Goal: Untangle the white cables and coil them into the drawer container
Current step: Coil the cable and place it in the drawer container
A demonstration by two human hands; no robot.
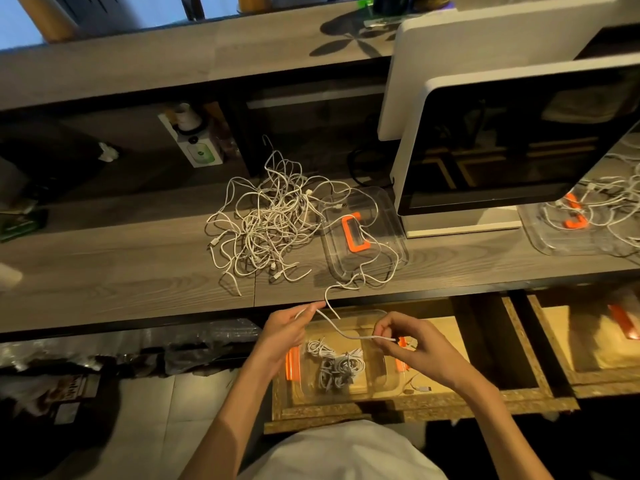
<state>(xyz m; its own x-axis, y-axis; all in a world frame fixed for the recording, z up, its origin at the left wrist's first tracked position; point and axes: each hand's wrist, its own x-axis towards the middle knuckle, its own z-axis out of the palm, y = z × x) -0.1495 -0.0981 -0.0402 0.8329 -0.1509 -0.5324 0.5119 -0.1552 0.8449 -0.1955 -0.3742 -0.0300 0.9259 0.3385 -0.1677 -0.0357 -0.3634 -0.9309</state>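
Cable (pixel 341 332), thin, light and limp, spans above the container (pixel 377 382): my left hand (pixel 287 329) pinches mid-length, my right hand (pixel 401 344) pinches its tip. I judge pinching near the plug steadies coiling; tangle (pixel 266 223) awaits on the desk (pixel 121 271).

White cables (pixel 266 220) tangled on desk, coiled cables (pixel 337 367) in clear container (pixel 384 384)

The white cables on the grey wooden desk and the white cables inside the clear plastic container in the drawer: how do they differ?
The white cables on the grey wooden desk lie loose in a wide tangled heap; the white cables inside the clear plastic container in the drawer are wound into small compact bundles. The desk heap is far larger. Both are thin white cords.
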